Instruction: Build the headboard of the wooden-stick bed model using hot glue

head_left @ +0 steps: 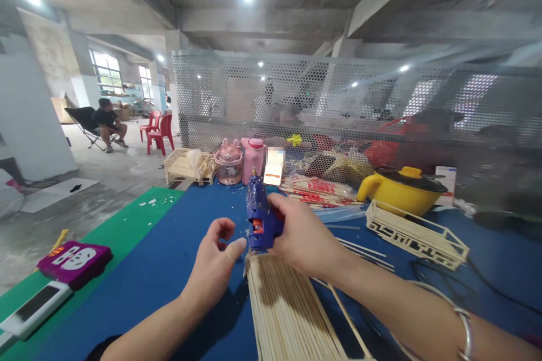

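My right hand [305,231] is wrapped round the handle of a dark blue hot glue gun [258,203], whose nozzle points up and away from me. Beneath the gun lies a flat panel of thin wooden sticks [288,304] set side by side, its far end just below the gun. To the left of the gun is my left hand [218,259], fingers curled, thumb apart from them, with nothing visible in it. It hovers near the panel's far left corner; I cannot tell whether it touches it.
A small stick-built frame [417,237] and a yellow pot [400,192] stand right. Stick packets [322,189], a phone [274,166], pink bottles [253,158] and another stick model [188,166] line the back before a perforated screen [228,90]. A purple box [75,264] lies left. A person sits far left.
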`<act>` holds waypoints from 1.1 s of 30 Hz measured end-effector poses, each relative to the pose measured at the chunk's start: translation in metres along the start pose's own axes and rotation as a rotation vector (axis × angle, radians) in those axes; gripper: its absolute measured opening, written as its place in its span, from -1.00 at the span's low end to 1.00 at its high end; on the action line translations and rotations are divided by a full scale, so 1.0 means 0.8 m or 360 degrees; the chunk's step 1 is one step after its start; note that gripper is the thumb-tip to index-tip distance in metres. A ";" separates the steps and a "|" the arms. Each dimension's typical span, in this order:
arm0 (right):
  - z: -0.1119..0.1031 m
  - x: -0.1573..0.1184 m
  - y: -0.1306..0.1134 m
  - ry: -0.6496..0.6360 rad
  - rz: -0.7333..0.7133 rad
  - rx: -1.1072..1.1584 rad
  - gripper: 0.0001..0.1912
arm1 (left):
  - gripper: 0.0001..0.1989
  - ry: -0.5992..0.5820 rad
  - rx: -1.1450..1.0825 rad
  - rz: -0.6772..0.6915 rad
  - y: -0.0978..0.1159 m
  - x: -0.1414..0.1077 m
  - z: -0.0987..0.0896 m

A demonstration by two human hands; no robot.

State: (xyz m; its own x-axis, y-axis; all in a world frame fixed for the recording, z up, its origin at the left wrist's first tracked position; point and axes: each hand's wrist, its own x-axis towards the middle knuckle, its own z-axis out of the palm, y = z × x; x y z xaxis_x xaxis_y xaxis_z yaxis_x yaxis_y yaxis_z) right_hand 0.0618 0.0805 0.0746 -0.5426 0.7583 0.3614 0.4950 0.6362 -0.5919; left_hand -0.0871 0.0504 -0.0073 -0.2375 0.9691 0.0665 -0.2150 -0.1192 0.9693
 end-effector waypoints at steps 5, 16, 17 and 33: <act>0.007 -0.005 -0.011 0.0035 -0.0042 0.0040 -0.82 | -0.65 -0.0433 -0.0219 -0.0122 -0.003 -0.011 0.005; -0.018 -0.021 0.005 0.0061 -0.0081 0.0015 -0.84 | -0.95 -0.0160 -0.0559 -0.0228 0.009 0.005 -0.004; -0.026 -0.028 0.008 0.0063 -0.0021 0.0003 -0.82 | -0.99 -0.0071 -0.0555 -0.0248 0.011 0.011 -0.008; -0.054 -0.065 0.035 -0.0177 0.0324 -0.0316 -0.68 | -0.85 -0.0261 0.0048 -0.0576 -0.021 0.023 -0.013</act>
State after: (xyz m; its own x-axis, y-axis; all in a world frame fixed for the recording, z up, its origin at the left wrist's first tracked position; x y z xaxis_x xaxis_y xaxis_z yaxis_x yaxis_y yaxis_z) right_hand 0.1332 0.0647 0.0706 -0.4841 0.8599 0.1619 0.7182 0.4962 -0.4878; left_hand -0.0973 0.0681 -0.0250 0.0035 0.9692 -0.2461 -0.2283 0.2404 0.9434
